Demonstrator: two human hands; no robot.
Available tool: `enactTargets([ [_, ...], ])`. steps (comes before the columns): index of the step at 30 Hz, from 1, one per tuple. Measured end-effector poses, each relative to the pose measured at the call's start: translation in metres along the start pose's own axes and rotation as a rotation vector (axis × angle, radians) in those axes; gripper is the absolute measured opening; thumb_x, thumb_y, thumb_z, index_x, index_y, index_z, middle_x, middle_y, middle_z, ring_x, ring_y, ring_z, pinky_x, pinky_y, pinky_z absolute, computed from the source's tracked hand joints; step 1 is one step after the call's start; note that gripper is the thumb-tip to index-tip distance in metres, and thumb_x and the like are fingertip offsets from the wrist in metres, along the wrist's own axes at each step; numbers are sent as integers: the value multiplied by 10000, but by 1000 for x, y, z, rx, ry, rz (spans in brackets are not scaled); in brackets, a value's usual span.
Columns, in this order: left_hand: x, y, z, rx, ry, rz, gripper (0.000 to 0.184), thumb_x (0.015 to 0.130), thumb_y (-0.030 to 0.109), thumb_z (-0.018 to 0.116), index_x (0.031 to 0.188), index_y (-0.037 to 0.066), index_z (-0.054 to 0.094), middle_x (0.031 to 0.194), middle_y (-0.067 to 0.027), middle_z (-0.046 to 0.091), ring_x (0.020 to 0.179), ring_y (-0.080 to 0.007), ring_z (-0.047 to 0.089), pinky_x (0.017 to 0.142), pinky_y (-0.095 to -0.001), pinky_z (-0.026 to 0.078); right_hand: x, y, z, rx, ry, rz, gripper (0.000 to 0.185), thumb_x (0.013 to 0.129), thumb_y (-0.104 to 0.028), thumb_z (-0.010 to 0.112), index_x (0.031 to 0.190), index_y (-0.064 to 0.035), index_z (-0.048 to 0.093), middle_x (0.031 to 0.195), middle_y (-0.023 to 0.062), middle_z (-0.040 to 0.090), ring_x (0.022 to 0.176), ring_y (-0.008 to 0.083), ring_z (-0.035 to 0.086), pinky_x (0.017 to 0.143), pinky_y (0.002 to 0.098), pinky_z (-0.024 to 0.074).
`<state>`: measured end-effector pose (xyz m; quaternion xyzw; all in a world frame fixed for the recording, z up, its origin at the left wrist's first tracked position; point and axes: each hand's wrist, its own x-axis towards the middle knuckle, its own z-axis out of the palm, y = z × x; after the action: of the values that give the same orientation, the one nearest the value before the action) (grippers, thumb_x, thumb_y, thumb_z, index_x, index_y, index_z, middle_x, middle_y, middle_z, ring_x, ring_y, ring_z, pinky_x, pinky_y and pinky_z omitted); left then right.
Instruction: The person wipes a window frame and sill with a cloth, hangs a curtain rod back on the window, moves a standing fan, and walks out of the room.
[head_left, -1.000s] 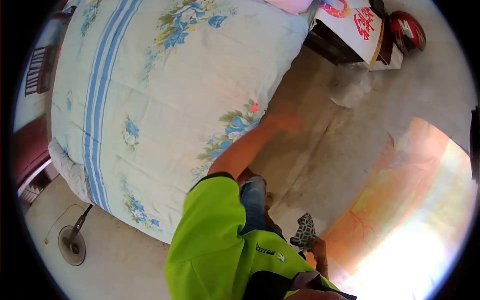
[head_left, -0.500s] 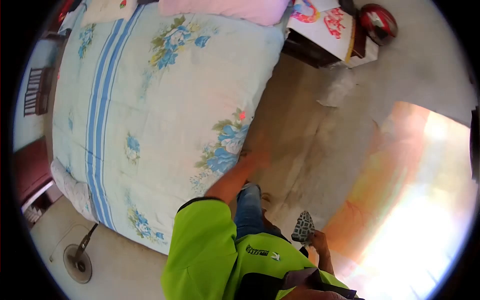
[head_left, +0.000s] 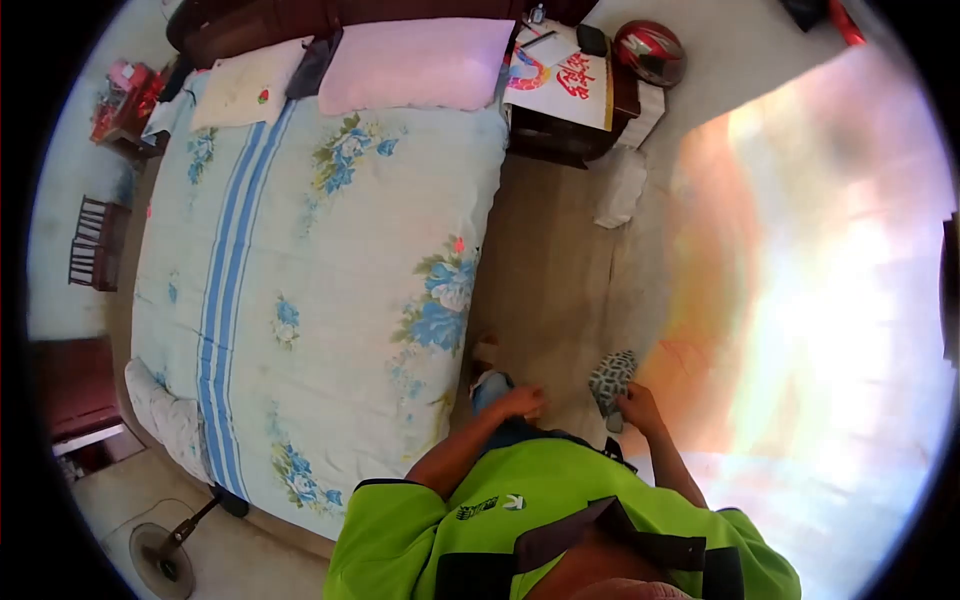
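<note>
My right hand (head_left: 638,405) is closed around the lower edge of a grey-and-white patterned cloth (head_left: 612,378), which bunches above the floor on my right. Beneath the cloth, a small grey piece pokes out beside my fingers. In front of my waist, my left hand (head_left: 522,402) looks empty, its fingers loosely bent and slightly apart. Nearest to that hand is the side of a bed, whose pale blue flowered bedspread (head_left: 370,240) lies spread over the mattress.
Pillows, one of them pink (head_left: 415,65), lie at the dark headboard. A nightstand (head_left: 625,92) with a printed white cover and a red helmet (head_left: 650,52) stand beyond the bed's corner. A fan (head_left: 160,560) is at lower left; bright sunlight falls on the floor (head_left: 545,260) to the right.
My left hand has drawn back from the bed's edge toward my waist. The patterned cloth stays in my right hand. My view has shifted, showing more of the headboard end.
</note>
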<state>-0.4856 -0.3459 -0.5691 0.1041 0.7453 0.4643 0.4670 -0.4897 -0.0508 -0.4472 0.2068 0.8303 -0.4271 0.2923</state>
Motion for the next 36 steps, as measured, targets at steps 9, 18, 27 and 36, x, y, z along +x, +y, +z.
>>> enactTargets([
  [9, -16, 89, 58, -816, 292, -75, 366, 939, 405, 629, 993, 46, 667, 796, -86, 662, 673, -208, 625, 615, -394, 490, 7, 25, -13, 19, -268, -169, 224, 928, -203, 588, 928, 3, 675, 744, 49, 643, 638, 156, 589, 587, 310, 499],
  [18, -71, 38, 173, -339, 884, 107, 374, 936, 381, 604, 1045, 33, 685, 890, -144, 708, 810, -263, 690, 725, -367, 521, 34, 99, -4, -774, -167, -952, 226, 847, -218, 635, 811, -6, 705, 685, 152, 636, 675, 249, 667, 632, 395, 529],
  [27, -206, -20, 272, -280, 977, -235, 394, 874, 368, 595, 1066, 36, 683, 1031, -187, 695, 961, -378, 656, 822, -426, 513, -2, 119, 15, -1563, -563, -1250, 222, 673, -244, 723, 672, -23, 714, 664, 179, 653, 603, 302, 662, 595, 389, 544],
  [36, -308, -63, 406, -482, 1132, -302, 423, 869, 303, 607, 1199, 39, 636, 1073, -233, 677, 1009, -393, 648, 879, -405, 513, -112, 145, 176, -1331, -647, -748, 264, 772, -174, 581, 907, 1, 726, 922, 226, 690, 866, 376, 671, 775, 481, 525],
])
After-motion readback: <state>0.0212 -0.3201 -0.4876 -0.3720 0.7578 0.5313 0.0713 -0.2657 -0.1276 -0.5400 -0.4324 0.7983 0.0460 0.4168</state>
